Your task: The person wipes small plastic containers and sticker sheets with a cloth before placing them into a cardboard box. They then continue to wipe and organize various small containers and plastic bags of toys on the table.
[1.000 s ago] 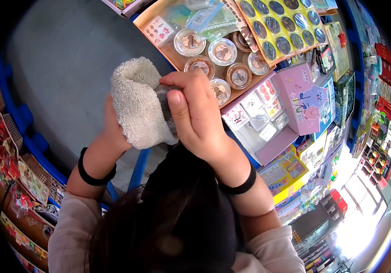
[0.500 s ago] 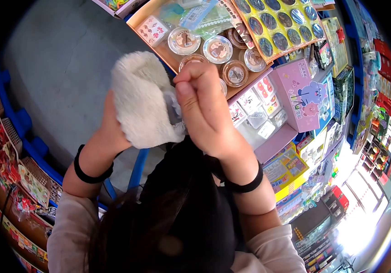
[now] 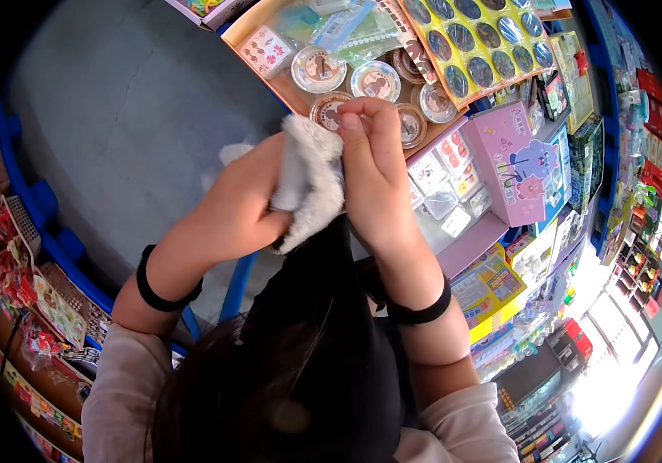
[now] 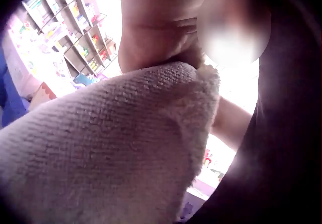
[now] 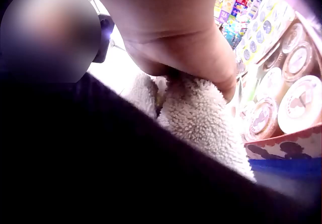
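Observation:
In the head view a fluffy off-white cloth [image 3: 319,197] is bunched between the two hands. My left hand [image 3: 238,201] grips it from the left, with the thumb below and the fingers behind the folds. The right hand [image 3: 381,174] presses against its right side, fingers curled round a small clear plastic item that is mostly hidden by hand and cloth; its kind I cannot tell. The left wrist view is filled by the cloth's ribbed side [image 4: 100,143]. In the right wrist view the cloth's fluffy pile [image 5: 201,118] lies right under the right hand [image 5: 186,53].
Just beyond the hands stands an orange box [image 3: 288,96] of round clear-lidded tubs [image 3: 319,69]. To the right are a yellow card of dark discs [image 3: 481,73], a lilac box [image 3: 512,166] of small packets and a yellow box [image 3: 489,293]. Stocked baskets [image 3: 61,285] line the left.
The left hand has turned over and moved right, folding the cloth toward the right hand. The right hand has shifted slightly right. The clear item seen between them earlier is now mostly covered.

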`<state>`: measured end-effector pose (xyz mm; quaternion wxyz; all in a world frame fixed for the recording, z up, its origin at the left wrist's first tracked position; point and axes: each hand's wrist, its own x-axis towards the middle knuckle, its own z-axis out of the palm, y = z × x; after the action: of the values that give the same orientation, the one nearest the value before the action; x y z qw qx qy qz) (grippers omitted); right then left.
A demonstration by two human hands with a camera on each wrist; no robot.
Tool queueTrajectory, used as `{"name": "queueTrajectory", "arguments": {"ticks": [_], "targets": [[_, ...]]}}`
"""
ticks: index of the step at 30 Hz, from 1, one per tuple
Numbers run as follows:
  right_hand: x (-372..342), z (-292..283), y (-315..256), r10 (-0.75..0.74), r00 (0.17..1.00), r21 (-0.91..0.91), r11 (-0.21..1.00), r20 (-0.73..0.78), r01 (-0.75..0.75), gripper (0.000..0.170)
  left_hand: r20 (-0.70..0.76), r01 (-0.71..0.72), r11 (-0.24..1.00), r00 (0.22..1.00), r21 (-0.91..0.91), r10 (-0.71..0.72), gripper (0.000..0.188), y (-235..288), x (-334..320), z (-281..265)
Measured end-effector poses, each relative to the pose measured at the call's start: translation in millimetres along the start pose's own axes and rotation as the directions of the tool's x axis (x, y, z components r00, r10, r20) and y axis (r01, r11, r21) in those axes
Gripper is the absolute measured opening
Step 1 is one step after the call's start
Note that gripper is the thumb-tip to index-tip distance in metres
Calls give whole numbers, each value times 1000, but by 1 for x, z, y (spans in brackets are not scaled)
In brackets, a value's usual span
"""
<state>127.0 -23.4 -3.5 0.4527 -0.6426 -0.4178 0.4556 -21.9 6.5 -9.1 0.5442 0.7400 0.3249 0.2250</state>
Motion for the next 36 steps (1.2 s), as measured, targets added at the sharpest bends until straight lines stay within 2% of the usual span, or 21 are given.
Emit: {"name": "queueTrajectory", "arguments": {"ticks": [1,3,5,9,13,15,17,19,20,21,23,25,26,28,29,30,31,32,33,34,36], "targets": [[0,2,-5,6,1000,-66,998,-12,-7,15,-62,-28,995,998,-94,23,36,-3,-2,0],[-2,5,-5,-8,1000,-99,995,-28,6,14,-122,7,1000,992,-30,-11,29,-4,-5,-4],[-1,6,0,-326,943,-335,884,60,327,14,-237,-67,997,969,29,72,24,-9,-3,-7],[-5,0,-6,-251,952,-267,919,175,292,20,-322,120,974,930,-189,-177,20,-5,-6,-12],[-1,-9,-7,-217,931,-119,958,295,261,20,-405,58,929,889,-365,-214,19,-4,-4,-9],[-4,-10,-14,-53,949,31,998,310,46,20,-418,57,928,882,-369,-220,20,-4,-2,-7],[-6,-9,-13,-8,972,45,999,235,-2,20,-431,56,926,874,-373,-226,20,-3,0,-5],[-5,-8,-10,35,986,63,997,162,-46,19,-361,38,966,923,-255,-132,23,-3,4,-3],[-3,-8,-6,123,989,152,979,84,-134,20,-340,107,987,930,-121,-143,25,-3,5,-1],[-2,-8,-3,215,976,245,946,13,-212,20,-279,88,996,956,-34,-94,27,-1,10,1],[1,-11,-4,417,908,619,706,30,-344,24,-260,-7,966,963,257,77,25,7,17,6],[3,-16,-3,408,907,836,459,100,-299,22,-253,-8,973,965,230,67,25,5,13,12],[1,-23,-3,412,906,836,460,100,-301,22,-245,-11,979,968,203,61,24,5,12,14],[-9,-46,-4,304,952,784,579,48,-224,22,-167,-40,982,983,183,71,25,4,11,13],[-10,-63,-8,310,948,657,730,-70,-190,24,-92,-68,984,992,163,84,25,3,9,11],[-14,-79,-10,205,948,417,905,-242,-90,26,-42,-78,979,995,188,88,25,0,7,8],[-19,-100,-7,96,936,119,991,-338,-59,27,-44,-80,980,995,182,89,25,-3,5,7],[-29,-128,0,-16,945,-189,981,-326,-48,27,-77,-94,982,991,161,108,25,-5,2,6],[-39,-152,5,-28,958,-415,905,-286,-98,24,-110,-108,984,986,141,124,26,-7,0,6],[-53,-177,17,-30,981,-546,834,-193,-82,21,-129,-106,979,983,175,130,28,-8,-1,4],[-80,-203,31,145,986,-744,650,-80,-156,26,-165,-71,991,982,110,88,30,-6,-2,0]]}}
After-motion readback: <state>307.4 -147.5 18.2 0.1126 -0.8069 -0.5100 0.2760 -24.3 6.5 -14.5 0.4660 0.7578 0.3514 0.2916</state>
